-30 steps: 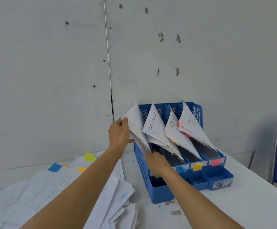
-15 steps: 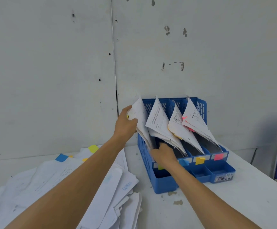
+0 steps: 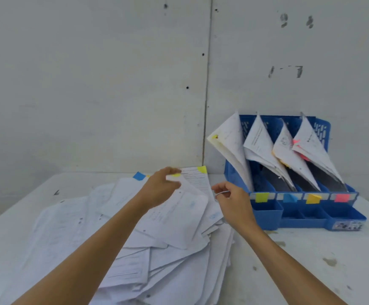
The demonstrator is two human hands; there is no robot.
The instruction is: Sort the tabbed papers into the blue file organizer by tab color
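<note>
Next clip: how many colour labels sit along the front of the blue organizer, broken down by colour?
Yellow-green label: 1
Blue label: 1
Orange label: 1
Pink label: 1
Total: 4, all on the blue file organizer.

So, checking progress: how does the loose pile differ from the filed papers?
The pile lies flat and jumbled on the table; the filed papers stand tilted in the organizer's four slots. The pile shows blue and yellow tabs mixed; the filed papers sit behind one colour label each. Both are white printed sheets.
</note>
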